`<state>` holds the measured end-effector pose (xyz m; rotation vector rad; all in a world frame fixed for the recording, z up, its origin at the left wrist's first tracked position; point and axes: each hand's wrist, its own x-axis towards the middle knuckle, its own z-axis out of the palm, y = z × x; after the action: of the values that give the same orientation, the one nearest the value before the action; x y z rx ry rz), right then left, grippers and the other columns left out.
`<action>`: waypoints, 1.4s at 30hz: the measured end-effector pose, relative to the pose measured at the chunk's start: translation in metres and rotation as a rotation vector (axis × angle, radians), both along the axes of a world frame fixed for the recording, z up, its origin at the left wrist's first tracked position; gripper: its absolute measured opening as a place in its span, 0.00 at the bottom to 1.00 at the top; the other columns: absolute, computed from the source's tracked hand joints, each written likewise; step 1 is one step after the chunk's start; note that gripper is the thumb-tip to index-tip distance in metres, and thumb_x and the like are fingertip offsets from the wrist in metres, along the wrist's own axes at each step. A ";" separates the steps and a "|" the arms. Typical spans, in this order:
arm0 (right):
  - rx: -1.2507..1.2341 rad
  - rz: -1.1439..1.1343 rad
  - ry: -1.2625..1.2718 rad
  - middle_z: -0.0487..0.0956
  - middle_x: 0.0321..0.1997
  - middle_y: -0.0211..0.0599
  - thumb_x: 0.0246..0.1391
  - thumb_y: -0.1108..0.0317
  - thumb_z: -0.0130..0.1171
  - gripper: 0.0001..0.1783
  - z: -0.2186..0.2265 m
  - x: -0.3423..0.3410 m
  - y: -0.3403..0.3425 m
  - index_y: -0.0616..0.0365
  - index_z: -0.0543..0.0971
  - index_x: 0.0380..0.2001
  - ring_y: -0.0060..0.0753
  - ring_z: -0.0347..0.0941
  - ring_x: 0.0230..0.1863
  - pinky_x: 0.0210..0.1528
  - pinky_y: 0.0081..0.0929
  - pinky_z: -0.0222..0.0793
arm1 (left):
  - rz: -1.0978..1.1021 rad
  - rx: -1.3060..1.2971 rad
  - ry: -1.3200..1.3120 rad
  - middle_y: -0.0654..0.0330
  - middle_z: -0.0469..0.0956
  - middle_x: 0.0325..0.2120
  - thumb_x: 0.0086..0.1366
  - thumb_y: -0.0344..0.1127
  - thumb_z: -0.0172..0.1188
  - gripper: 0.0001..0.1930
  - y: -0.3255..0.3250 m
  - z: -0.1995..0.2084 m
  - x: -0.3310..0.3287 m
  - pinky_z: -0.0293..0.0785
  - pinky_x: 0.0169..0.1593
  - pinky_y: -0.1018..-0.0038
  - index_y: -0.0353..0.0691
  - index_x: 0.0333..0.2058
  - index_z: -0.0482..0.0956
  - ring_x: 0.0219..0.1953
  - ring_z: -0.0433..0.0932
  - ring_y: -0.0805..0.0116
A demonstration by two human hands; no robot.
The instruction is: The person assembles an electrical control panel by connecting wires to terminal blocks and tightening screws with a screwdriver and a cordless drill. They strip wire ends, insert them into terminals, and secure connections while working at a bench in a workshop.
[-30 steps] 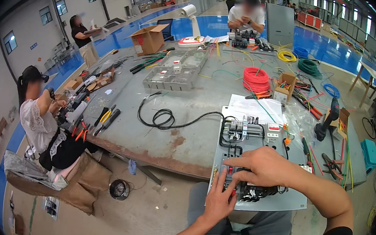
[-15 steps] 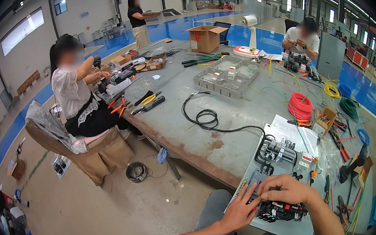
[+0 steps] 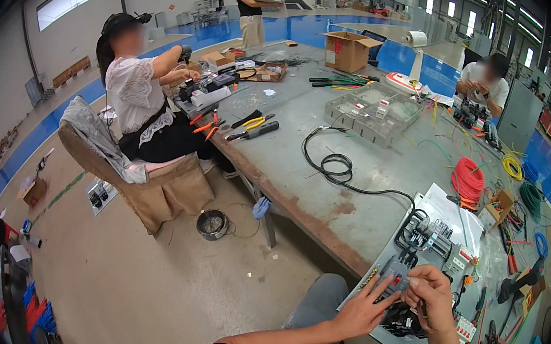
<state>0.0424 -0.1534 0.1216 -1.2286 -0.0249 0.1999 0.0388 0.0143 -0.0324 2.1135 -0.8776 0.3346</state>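
A metal mounting plate (image 3: 387, 252) with electrical parts lies at the table's near right edge, in front of me. My left hand (image 3: 363, 310) rests with fingers spread on a grey circuit breaker (image 3: 400, 268) with a red part on its face. Just right of it, my right hand (image 3: 437, 299) has thumb and fingers pinched together beside the breaker. A small dark piece shows at its fingertips, too small to name. Below the hands sit black wired components (image 3: 403, 323), partly covered. A white terminal-like module with red marks (image 3: 465, 329) shows right of my right wrist.
Black cable (image 3: 338, 170) loops across the table to the plate. Red wire coil (image 3: 467, 178), a power drill (image 3: 518, 284) and pliers (image 3: 492, 342) lie to the right. A clear compartment box (image 3: 366, 118) stands farther back. Co-workers sit at the left and far right; another person stands behind.
My view has turned left, shifting the scene rightward. My right hand has moved off the left hand's fingers to the breaker's right side, uncovering the breaker. The left fingers have spread more.
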 end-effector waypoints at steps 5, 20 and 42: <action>0.038 -0.153 -0.049 0.70 0.22 0.25 0.65 0.75 0.60 0.07 -0.007 -0.002 0.013 0.60 0.78 0.45 0.18 0.63 0.22 0.28 0.23 0.64 | 0.021 -0.016 -0.042 0.43 0.51 0.78 0.66 0.29 0.63 0.38 0.001 0.000 0.000 0.68 0.70 0.45 0.50 0.75 0.65 0.74 0.57 0.24; 0.141 -0.504 -0.179 0.71 0.22 0.28 0.63 0.77 0.58 0.06 -0.023 -0.006 0.039 0.61 0.79 0.43 0.20 0.63 0.20 0.28 0.24 0.63 | 0.057 0.012 -0.021 0.43 0.53 0.77 0.61 0.27 0.67 0.43 -0.004 -0.002 -0.008 0.69 0.69 0.45 0.50 0.75 0.65 0.70 0.62 0.24; 0.083 -0.777 -0.303 0.72 0.24 0.28 0.63 0.77 0.56 0.06 -0.041 0.003 0.061 0.57 0.78 0.41 0.19 0.64 0.22 0.25 0.20 0.62 | 0.082 0.003 -0.078 0.40 0.54 0.76 0.59 0.26 0.67 0.40 -0.003 -0.008 -0.007 0.67 0.70 0.45 0.45 0.71 0.69 0.69 0.63 0.25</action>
<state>0.0452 -0.0920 0.0810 -1.0966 0.1781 -0.6570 0.0315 0.0112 -0.0409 2.1560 -0.8377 0.4616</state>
